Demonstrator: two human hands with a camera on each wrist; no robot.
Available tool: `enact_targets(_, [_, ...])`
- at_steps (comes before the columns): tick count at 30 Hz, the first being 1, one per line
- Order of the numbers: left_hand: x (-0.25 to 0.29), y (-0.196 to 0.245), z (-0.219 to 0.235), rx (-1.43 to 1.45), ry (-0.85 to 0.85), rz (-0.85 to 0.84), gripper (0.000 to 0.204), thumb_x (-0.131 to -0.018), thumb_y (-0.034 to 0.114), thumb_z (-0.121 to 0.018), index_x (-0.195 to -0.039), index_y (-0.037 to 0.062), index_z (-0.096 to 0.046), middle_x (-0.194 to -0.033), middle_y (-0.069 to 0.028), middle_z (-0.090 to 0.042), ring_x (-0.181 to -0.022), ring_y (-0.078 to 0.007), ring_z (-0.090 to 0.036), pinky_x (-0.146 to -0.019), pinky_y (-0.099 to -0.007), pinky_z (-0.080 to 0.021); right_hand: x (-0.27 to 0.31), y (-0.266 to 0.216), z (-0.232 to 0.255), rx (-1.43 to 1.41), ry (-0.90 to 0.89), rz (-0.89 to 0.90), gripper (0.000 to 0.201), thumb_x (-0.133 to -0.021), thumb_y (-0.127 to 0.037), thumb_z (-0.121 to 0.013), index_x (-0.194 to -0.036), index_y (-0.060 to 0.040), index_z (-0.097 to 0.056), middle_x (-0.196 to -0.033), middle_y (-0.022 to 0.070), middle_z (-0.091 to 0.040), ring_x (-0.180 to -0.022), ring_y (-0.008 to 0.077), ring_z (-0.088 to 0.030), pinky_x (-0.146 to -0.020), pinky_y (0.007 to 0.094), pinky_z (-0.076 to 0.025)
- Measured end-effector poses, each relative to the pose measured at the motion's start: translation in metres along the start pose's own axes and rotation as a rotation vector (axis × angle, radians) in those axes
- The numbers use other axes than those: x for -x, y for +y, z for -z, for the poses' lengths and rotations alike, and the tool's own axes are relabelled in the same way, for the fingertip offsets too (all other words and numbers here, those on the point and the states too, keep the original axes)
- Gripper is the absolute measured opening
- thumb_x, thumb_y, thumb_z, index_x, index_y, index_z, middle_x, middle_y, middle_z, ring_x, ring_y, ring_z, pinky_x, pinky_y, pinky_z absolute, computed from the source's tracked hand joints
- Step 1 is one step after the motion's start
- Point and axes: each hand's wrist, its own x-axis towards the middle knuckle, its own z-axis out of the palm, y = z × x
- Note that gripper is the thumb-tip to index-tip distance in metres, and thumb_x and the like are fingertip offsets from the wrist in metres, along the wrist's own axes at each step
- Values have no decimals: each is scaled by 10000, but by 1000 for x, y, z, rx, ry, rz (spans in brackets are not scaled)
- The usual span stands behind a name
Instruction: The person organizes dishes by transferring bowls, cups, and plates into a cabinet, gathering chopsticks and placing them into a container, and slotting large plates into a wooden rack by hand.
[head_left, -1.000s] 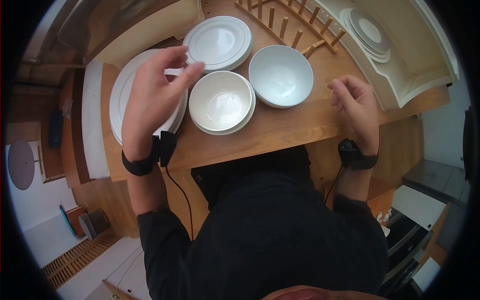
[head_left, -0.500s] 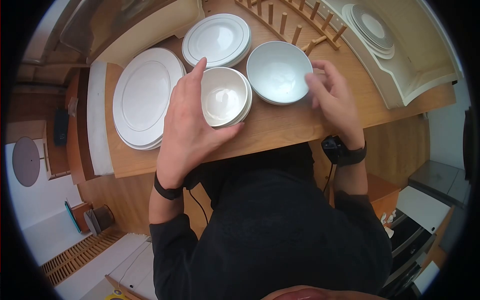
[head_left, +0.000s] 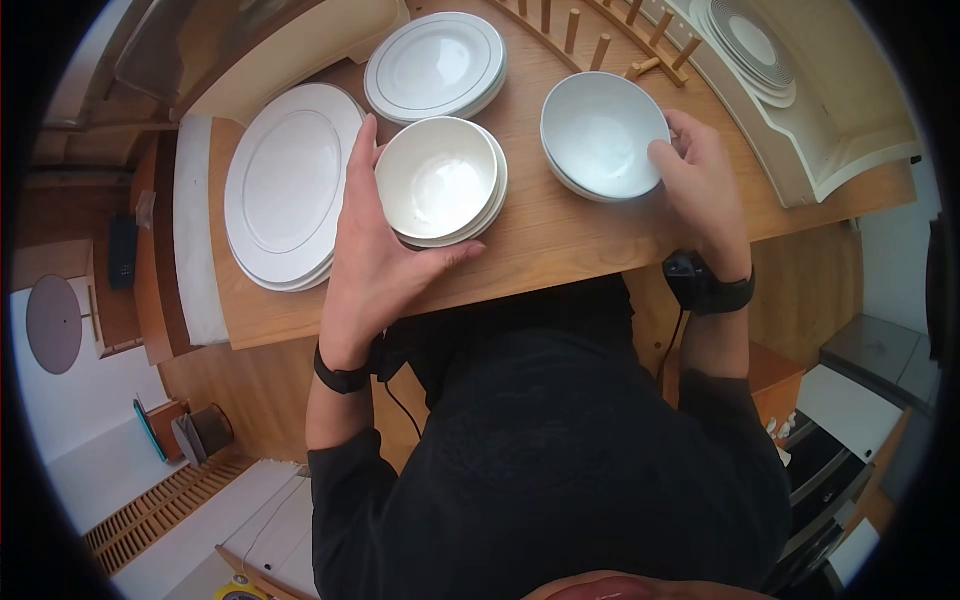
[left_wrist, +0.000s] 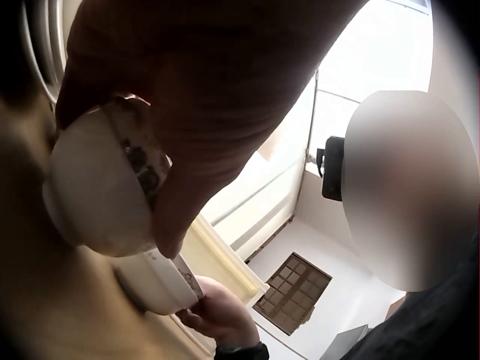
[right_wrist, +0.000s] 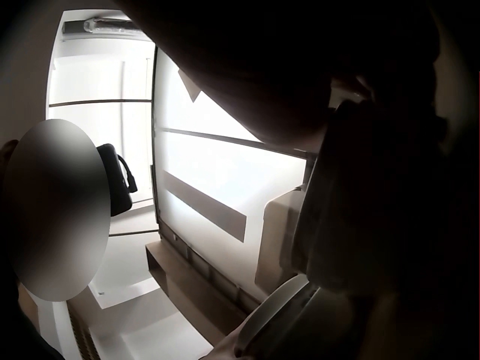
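Note:
My left hand [head_left: 370,250] curves round the near left side of a cream bowl [head_left: 440,175], fingers along its left and thumb at its front. Other bowl rims show beneath this bowl. In the left wrist view, the fingers and thumb reach round the bowl [left_wrist: 97,184], which has a dark pattern near its rim. At the right, my right hand [head_left: 708,190] pinches the right rim of a pale blue-white bowl [head_left: 600,135], with another rim below it. That hand [left_wrist: 221,311] also shows in the left wrist view. The right wrist view is mostly dark.
Large white plates [head_left: 290,185] are stacked at the left, smaller plates [head_left: 435,65] behind the cream bowl. A wooden peg rack [head_left: 570,35] stands at the back. At the right, a cream cabinet tray [head_left: 800,170] holds small round dishes [head_left: 745,45]. The wooden table [head_left: 500,275] ends just before the body.
My left hand has come from over the large plates to the cream bowl. My right hand has reached the blue-white bowl, which has shifted right, away from the cream one.

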Motion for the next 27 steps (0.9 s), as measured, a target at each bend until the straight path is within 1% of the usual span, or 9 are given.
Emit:
enact_targets(8, [8, 3, 0, -166, 103, -129, 1331, -595, 377, -991, -1591, 8, -189, -1459, -248, -481, -1327, -360, -532, -1150, -441, -393, 2, -8, 28, -99, -233, -50, 398, -898, -112, -509, -1221, 56, -668, -708, 9, -637, -496, 69, -510, -442, 243, -402])
enact_targets(10, [16, 12, 5, -252, 419, -487, 985, -684, 228, -949, -1469, -55, -425, -1341, -223, -577, -1200, -355, -599, -1038, -423, -474, -2, 4, 40, -112, -301, -62, 399, -911, -102, -518, -1251, 58, -651, -835, 14, -670, -647, 58, -563, -564, 224, -444])
enact_targets(11, [25, 15, 7, -246, 417, -483, 985, -684, 228, -949, -1469, -55, -425, -1341, -223, -577, -1200, -355, -599, -1038, -423, -474, -3, 10, 42, -131, -372, -75, 402, -924, -92, -528, -1281, 60, -633, -962, 19, -703, -798, 48, -616, -685, 205, -486])
enact_targets(13, [40, 25, 10, 73, 219, -594, 625, -750, 169, -900, -1270, -41, -624, -1132, -171, -683, -995, -291, -674, -875, -367, -537, 3, 9, 34, -201, -346, -14, 400, -918, -84, -533, -1278, 58, -635, -936, 27, -706, -786, 61, -622, -696, 220, -499])
enact_targets(16, [39, 48, -12, 497, -383, -167, 278, -854, 139, -818, -1058, -17, -711, -908, -99, -711, -770, -170, -677, -696, -270, -540, 3, 8, 36, -227, -383, 37, 380, -929, -86, -556, -1272, 57, -636, -956, 45, -712, -840, 77, -633, -763, 241, -509])
enact_targets(17, [38, 48, -21, 501, -384, -169, 278, -854, 139, -818, -1058, -17, -711, -908, -99, -711, -770, -170, -677, -696, -270, -540, 3, 7, 39, -183, -441, 22, 363, -945, -97, -575, -1268, 57, -636, -1003, 55, -716, -906, 82, -636, -819, 248, -506])
enact_targets(19, [32, 42, -40, 548, -644, 253, 356, -1010, 299, -636, -1058, -50, -683, -943, -110, -727, -823, -165, -700, -738, -260, -550, 6, 4, 39, -168, -448, 9, 357, -966, -136, -596, -1264, 58, -633, -1004, 56, -714, -904, 83, -637, -808, 249, -508])
enact_targets(22, [20, 33, -67, 809, -704, 550, 568, -1023, 480, -597, -1020, -80, -689, -821, -128, -715, -708, -146, -685, -663, -271, -563, 13, 2, 40, -191, -513, -3, 400, -1006, -243, -621, -1279, 48, -620, -1009, 55, -709, -901, 85, -635, -796, 249, -509])
enact_targets(27, [5, 47, -74, 703, -826, 629, 629, -1037, 495, -527, -935, -107, -678, -810, -149, -712, -656, -165, -697, -599, -272, -571, 22, 13, 34, -177, -568, 95, 538, -1031, -424, -601, -1349, 10, -582, -1069, 58, -691, -946, 103, -627, -823, 263, -507])
